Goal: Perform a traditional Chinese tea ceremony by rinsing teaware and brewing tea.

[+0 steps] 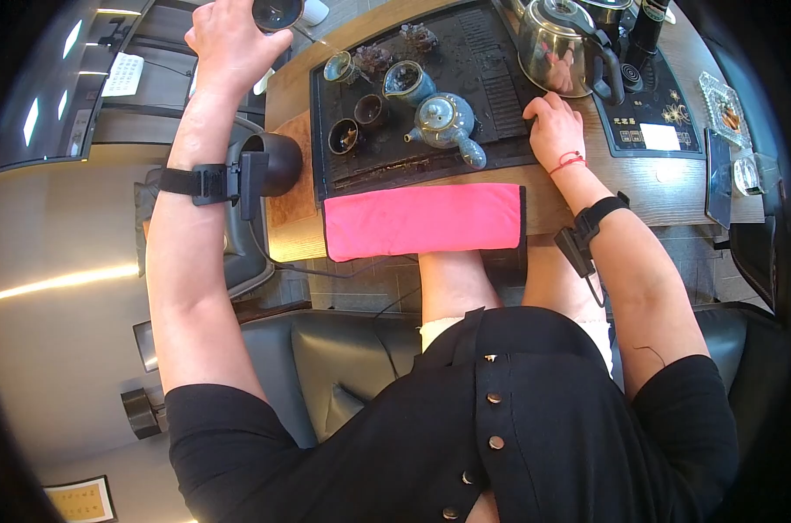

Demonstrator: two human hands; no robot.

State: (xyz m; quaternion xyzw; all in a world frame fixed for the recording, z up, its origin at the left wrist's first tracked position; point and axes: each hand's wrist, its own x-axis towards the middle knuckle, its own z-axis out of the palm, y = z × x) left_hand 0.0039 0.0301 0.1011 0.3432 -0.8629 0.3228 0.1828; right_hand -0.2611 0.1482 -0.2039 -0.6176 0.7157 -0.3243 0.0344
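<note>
Far out at the upper left, my left hand point(228, 49) holds a dark glazed cup point(279, 14) between thumb and fingers; the frame's top edge cuts off part of both. My right hand point(557, 127) rests with bent fingers at the right edge of the black tea tray point(500, 124); its palm side is hidden. On the tray stand a blue glazed side-handled teapot point(440, 121), a blue pitcher point(408, 84), two dark teacups point(371, 111) and a small glass cup point(340, 67). Dark figurines point(372, 59) sit near the glass cup.
A folded pink towel point(425, 221) lies along the table's front edge. A steel kettle point(552, 49) stands by an induction plate point(650, 118) on the right. Farther right are a glass ashtray point(725, 108) and a phone point(717, 176). A dark bin-like container point(281, 163) is at the left.
</note>
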